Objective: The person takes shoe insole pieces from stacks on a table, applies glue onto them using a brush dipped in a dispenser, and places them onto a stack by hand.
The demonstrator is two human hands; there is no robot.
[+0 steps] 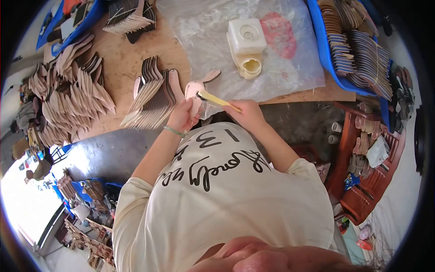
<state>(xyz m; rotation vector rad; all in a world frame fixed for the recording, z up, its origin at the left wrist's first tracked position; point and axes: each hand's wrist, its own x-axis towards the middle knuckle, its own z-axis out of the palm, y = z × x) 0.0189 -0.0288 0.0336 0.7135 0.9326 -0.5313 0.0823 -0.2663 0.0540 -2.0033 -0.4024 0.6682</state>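
My left hand is closed on the lower end of a pale pink shoe insole, whose darker, narrow end points away to the right. In my right hand is a brush with a flat yellow handle. Its dark tip rests on or just over the face of the insole; the exact contact is too small to tell. Beside my left hand stands a fanned row of insoles. Farther off, a whitish plastic glue pot sits on clear plastic sheeting, its round spout facing me.
More insoles lie in overlapping rows on the wooden table at left, with another stack behind. A blue bin full of stacked insoles stands at right. Near it, a reddish wooden bench carries more pieces.
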